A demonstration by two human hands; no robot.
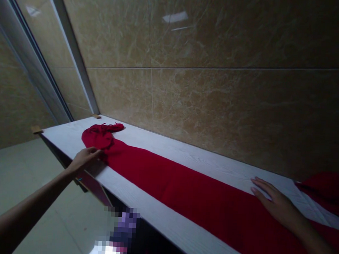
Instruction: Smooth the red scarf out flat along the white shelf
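We stand at a white wood-grain shelf [181, 160] along a marble-patterned tile wall [219, 68], with pale floor tiles [39, 188] below. A long red knitted scarf [177, 188] lies stretched along the shelf, its fringed far end bunched up. Our left hand [84, 161] rests open, touching the scarf's edge near the bunch, gripping nothing. Our right hand [276, 200] lies flat and open at the scarf's edge, also holding nothing.
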